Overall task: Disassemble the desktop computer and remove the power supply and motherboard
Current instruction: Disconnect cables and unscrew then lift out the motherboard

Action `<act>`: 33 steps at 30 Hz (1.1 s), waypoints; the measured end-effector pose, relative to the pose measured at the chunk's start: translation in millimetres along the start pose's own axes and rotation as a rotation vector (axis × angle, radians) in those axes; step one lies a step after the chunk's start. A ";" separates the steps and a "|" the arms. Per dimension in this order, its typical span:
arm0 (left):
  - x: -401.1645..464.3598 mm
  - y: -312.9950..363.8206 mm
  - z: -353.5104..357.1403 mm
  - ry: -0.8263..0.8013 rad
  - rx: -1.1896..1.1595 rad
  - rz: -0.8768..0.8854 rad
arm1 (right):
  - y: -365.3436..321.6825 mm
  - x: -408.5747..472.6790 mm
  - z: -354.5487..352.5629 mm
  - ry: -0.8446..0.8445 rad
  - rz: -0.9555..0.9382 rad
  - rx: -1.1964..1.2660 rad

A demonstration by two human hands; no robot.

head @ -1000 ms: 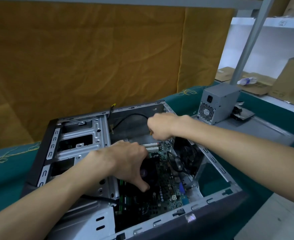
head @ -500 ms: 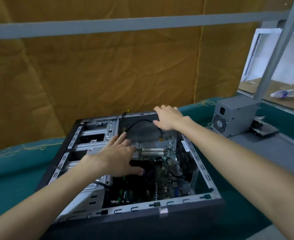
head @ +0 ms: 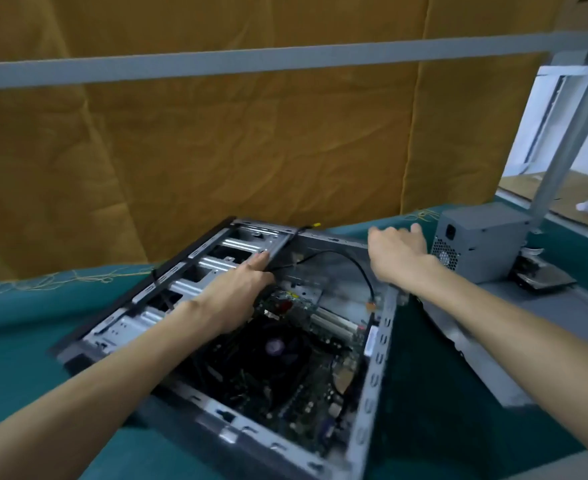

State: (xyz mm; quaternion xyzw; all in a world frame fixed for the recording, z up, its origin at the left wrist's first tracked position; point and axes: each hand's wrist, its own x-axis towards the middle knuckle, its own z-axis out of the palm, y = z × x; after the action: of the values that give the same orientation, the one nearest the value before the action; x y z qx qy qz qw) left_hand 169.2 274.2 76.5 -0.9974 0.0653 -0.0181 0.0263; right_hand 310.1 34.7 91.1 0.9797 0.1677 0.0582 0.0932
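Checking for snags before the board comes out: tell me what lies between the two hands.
In the head view, a black cable arcs over the case's bare metal floor between the left hand and right hand.

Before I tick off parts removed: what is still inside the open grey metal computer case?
Inside the grey metal computer case: the green motherboard with its black fan, a looping black cable, silver drive bays. The left hand covers part of the board.
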 end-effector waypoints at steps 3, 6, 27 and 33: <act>9.9 -6.7 -3.3 0.015 0.035 0.076 | 0.7 -11.5 -5.8 -0.091 0.016 -0.052; 18.7 -13.0 3.3 0.052 0.033 0.128 | -16.0 -1.3 -3.1 -0.104 -0.069 0.177; 25.3 -4.6 10.6 0.208 -0.250 0.303 | 10.4 -31.4 4.2 -0.059 0.091 0.264; 8.6 -17.7 11.0 0.216 -0.335 0.241 | 9.8 -35.7 -0.7 -0.043 0.114 0.216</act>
State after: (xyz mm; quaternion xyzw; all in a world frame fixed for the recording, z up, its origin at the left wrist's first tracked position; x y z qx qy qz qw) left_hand 180.4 291.1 66.8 -0.9651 0.1882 -0.1105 -0.1450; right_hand 279.7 13.6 90.8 0.9930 0.1152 0.0238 -0.0128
